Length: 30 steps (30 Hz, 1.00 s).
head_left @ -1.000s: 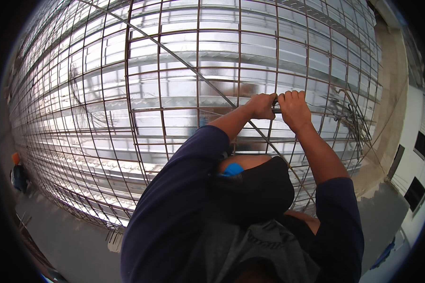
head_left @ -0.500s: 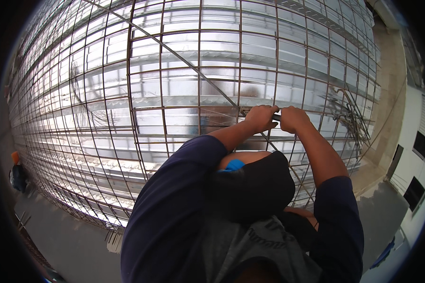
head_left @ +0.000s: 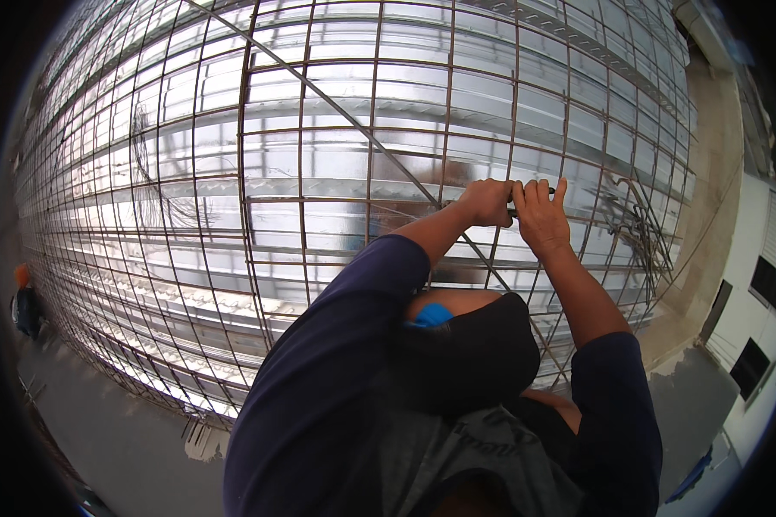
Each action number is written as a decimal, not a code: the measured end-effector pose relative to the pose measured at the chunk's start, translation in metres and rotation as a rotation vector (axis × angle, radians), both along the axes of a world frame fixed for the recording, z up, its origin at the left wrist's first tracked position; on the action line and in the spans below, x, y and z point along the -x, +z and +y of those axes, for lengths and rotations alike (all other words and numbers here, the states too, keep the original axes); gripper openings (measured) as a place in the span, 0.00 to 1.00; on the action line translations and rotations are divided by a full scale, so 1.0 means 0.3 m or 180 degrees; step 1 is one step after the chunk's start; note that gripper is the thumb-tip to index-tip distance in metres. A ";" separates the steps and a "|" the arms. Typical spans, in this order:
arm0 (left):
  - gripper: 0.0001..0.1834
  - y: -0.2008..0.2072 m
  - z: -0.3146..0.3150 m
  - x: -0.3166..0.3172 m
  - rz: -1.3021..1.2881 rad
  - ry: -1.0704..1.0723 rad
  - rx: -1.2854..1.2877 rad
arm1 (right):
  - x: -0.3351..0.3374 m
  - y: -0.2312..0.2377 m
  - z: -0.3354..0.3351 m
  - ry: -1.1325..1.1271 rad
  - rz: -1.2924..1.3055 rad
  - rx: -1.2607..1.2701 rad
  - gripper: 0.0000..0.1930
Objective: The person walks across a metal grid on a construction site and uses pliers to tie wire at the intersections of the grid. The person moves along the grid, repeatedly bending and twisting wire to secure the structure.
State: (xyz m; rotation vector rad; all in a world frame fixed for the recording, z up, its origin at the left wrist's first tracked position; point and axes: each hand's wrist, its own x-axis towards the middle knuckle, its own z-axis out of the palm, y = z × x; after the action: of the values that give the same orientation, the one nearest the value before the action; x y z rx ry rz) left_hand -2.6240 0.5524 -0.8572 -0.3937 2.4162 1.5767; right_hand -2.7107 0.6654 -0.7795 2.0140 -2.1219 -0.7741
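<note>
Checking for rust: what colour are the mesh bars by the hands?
Rusty brown, the mesh bars in the head view.

We see a rusty, matt steel bar grid (head_left: 302,172) over glossy corrugated metal sheeting (head_left: 405,95). Sleeves (head_left: 319,379) are matt dark cloth. Ground (head_left: 112,431) looks rough, grey concrete.
</note>
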 end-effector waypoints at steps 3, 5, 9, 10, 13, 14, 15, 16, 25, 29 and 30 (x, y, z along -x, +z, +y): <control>0.29 -0.011 -0.006 0.012 -0.0025 -0.0095 -0.0073 | 0.046 -0.001 -0.042 -0.0406 -0.0691 -0.0549 0.10; 0.30 0.000 0.004 -0.005 -0.0084 0.0040 -0.0275 | 0.057 0.013 -0.080 -0.0476 -0.0816 -0.0695 0.07; 0.35 0.056 0.095 -0.095 0.0270 0.0637 0.0608 | 0.080 0.027 -0.136 -0.1256 -0.1280 -0.1802 0.08; 0.34 0.049 0.121 -0.126 0.0747 0.0697 0.0818 | 0.081 0.030 -0.144 -0.1436 -0.1398 -0.2023 0.09; 0.28 -0.007 0.097 -0.092 0.0411 0.0296 0.0542 | 0.068 0.083 -0.208 -0.2556 -0.1891 -0.2934 0.13; 0.26 -0.001 0.070 -0.061 0.0032 -0.0001 0.0312 | 0.066 0.100 -0.220 -0.3053 -0.2065 -0.3273 0.14; 0.24 0.006 0.049 -0.037 -0.0338 -0.0295 0.0090 | 0.070 0.091 -0.210 -0.3286 -0.2130 -0.3262 0.13; 0.22 -0.004 0.046 -0.028 -0.0203 -0.0383 0.0059 | 0.078 0.091 -0.200 -0.3449 -0.2231 -0.3257 0.13; 0.16 -0.146 0.039 0.037 -0.0090 -0.0557 -0.0414 | -0.060 0.085 -0.057 -0.0149 -0.0085 -0.0209 0.17; 0.16 -0.123 0.000 0.049 -0.0257 -0.0603 -0.0919 | -0.003 0.031 -0.054 -0.0403 -0.0346 -0.0379 0.11; 0.17 -0.112 -0.008 0.058 -0.0458 -0.0679 -0.1015 | 0.016 0.024 -0.067 -0.0631 -0.0555 -0.0641 0.10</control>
State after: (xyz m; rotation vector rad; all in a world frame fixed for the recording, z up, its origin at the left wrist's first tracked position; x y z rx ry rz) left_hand -2.6413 0.5500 -0.8907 -0.1758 1.9826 1.7307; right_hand -2.7155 0.6454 -0.7722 2.0563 -2.4626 -0.9042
